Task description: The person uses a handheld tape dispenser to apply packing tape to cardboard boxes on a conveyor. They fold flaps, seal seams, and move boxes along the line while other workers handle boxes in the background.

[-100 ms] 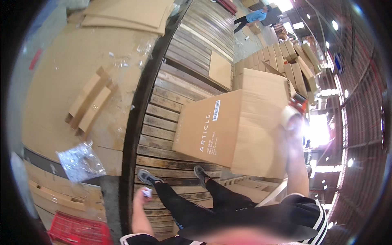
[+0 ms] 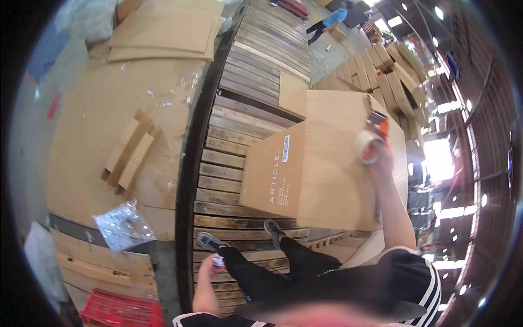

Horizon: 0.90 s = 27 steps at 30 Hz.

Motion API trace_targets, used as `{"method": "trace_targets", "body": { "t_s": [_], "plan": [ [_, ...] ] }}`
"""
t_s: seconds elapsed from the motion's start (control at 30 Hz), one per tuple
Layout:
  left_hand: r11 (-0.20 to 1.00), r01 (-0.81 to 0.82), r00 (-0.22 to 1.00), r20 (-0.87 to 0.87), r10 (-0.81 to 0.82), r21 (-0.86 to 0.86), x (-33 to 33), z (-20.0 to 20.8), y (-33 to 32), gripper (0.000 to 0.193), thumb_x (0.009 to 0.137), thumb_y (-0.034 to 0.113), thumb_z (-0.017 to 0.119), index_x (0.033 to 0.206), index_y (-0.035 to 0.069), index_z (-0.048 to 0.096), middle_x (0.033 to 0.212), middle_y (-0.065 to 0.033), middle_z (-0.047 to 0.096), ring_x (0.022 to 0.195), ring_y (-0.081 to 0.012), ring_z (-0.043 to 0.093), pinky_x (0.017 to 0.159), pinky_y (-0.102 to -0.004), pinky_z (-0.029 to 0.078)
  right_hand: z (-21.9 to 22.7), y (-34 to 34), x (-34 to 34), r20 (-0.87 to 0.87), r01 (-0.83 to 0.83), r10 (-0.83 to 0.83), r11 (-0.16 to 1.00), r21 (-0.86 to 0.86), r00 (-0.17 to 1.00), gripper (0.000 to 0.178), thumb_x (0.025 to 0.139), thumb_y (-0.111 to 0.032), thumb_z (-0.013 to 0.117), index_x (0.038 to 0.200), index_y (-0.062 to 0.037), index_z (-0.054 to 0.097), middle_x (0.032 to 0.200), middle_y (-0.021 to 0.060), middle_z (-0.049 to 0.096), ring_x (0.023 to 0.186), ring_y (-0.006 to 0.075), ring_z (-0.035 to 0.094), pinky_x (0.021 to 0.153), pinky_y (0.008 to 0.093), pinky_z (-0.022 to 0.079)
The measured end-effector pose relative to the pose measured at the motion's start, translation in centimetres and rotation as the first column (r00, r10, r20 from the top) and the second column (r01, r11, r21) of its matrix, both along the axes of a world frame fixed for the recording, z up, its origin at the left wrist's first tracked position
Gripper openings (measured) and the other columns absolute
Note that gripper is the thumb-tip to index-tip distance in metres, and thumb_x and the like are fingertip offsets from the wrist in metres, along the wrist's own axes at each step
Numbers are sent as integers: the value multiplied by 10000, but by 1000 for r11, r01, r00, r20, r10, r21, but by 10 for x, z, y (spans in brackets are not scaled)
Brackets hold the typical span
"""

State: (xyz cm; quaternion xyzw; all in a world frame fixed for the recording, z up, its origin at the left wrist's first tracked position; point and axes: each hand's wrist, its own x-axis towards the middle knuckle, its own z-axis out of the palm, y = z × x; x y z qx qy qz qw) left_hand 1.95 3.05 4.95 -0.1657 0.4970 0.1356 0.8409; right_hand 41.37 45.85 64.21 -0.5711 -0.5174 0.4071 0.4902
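A large cardboard carton (image 2: 275, 180) stands on the slatted wooden platform in front of me, its plain upper face (image 2: 329, 163) turned toward me. My right hand (image 2: 383, 157) is closed around a tape dispenser (image 2: 377, 126) with a red-orange body and a wide roll of tape. It is held at the right part of the carton; motion blur hides whether tape touches the cardboard. Down at my left side, my left hand (image 2: 207, 266) is closed on a small whitish thing (image 2: 218, 261), too small to name.
Slats (image 2: 223, 163) run under my feet beside a dark rail (image 2: 188, 180). Left of it lie cardboard sheets (image 2: 163, 32), folded cardboard pieces (image 2: 131, 155), a clear plastic bag (image 2: 124, 226) and a red crate (image 2: 120, 308). Stacked cartons (image 2: 381, 71) and a person in blue (image 2: 331, 20) are beyond.
The view has shifted a little. My right hand with the tape dispenser has moved slightly left and away from me, over the carton's right part. My left hand keeps its hold at my side.
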Motion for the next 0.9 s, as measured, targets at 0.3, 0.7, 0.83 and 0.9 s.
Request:
{"method": "trace_targets", "body": {
  "t_s": [0.3, 0.7, 0.83, 0.9],
  "plan": [
    [847, -97, 814, -449, 370, 522, -72, 158, 178, 308, 1004, 113, 566, 1299, 61, 491, 1031, -200, 694, 772, -405, 784, 541, -495, 657, -64, 54, -95, -197, -247, 206, 945, -215, 958, 308, 1037, -125, 695, 1311, -15, 607, 998, 38, 685, 852, 150, 723, 771, 313, 579],
    [157, 270, 715, -307, 628, 950, 55, 520, 341, 379, 1001, 85, 669, 1359, 22, 560, 1143, -106, 737, 990, -182, 734, 854, -332, 599, 37, 71, 134, -99, -85, 104, 980, 180, 990, 461, 1106, -280, 642, 1521, -95, 559, 1200, -4, 718, 1113, 126, 689, 949, 309, 563],
    [170, 471, 627, -464, 626, 866, 107, 523, 381, 354, 986, 106, 685, 1309, 16, 571, 1099, -110, 734, 932, -166, 735, 781, -328, 604, -21, 51, 260, -291, 257, -182, 935, 243, 939, 520, 1108, -337, 649, 1566, -123, 528, 1365, 59, 687, 1174, 177, 699, 936, 386, 615],
    [345, 442, 528, -551, 647, 828, 106, 525, 389, 324, 977, 111, 679, 1266, 15, 570, 1068, -117, 725, 855, -171, 735, 676, -335, 607, -64, 36, 290, -412, 390, -322, 916, 91, 853, 556, 1106, -324, 652, 1594, -114, 492, 1418, 84, 654, 1194, 238, 702, 930, 440, 638]
  ]
}}
